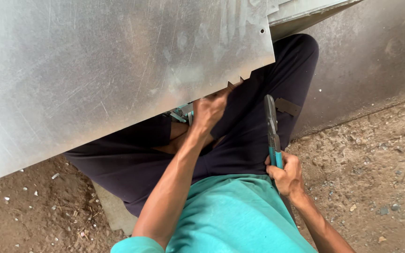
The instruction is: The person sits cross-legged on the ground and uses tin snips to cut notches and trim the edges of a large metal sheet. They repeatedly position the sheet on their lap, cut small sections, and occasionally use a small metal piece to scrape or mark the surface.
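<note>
— What has the person got in front of them?

— A large metal sheet (pixel 118 65), dull grey and scuffed, tilted across their lap and covering most of the upper left of the view. Its lower edge runs down to the left, and near the right end of that edge there are small notches cut into it.

— And the left hand (pixel 209 110)?

— It reaches up to the sheet's lower edge, right by the notches. The fingers are curled and pressed together on the rim there, pinching the metal between thumb and fingertips as far as I can see; the tips themselves are partly hidden under the sheet.

— The right hand (pixel 284 175)?

— Lower, near the person's waist, beside the teal shirt (pixel 230 215). Its fingers are wrapped tight round the blue handles of a pair of tin snips (pixel 272 131). The snips point upward, blades together, apart from the sheet.

— Anything else close by?

— Another blue-handled tool (pixel 181 114) peeks out from under the sheet, just left of the left hand. The person sits in dark trousers (pixel 244 136) on dirt ground (pixel 371 178) scattered with small stones, with a grey wall (pixel 366 56) behind to the right.
</note>
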